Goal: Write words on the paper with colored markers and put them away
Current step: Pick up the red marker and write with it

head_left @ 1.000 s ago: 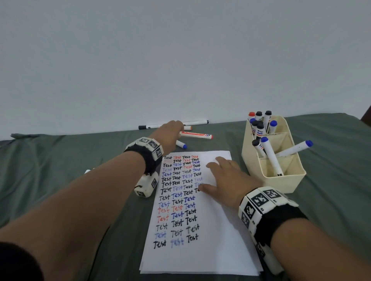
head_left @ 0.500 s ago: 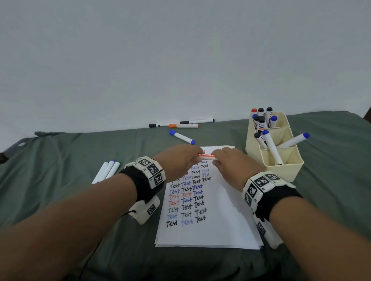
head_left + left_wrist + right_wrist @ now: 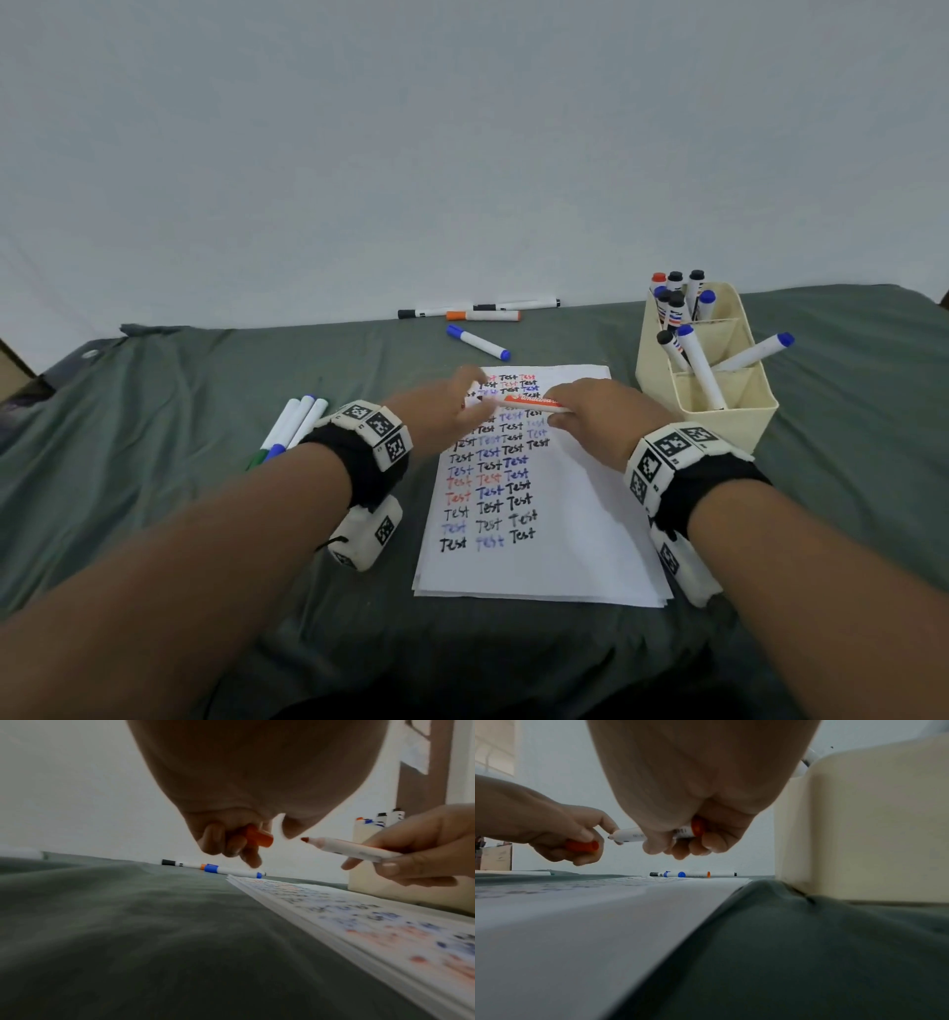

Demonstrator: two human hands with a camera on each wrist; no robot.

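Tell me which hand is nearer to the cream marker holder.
Right. The right hand, holding the uncapped orange marker, is beside the cream marker holder; the left hand, holding the cap, is farther away across the paper.

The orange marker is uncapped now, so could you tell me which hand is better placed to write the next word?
Right. The right hand grips the orange marker by its barrel, bare tip out, above the paper; the left hand holds only the cap.

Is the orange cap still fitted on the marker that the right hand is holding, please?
No, the orange cap sits apart in the left hand, and the marker tip is bare.
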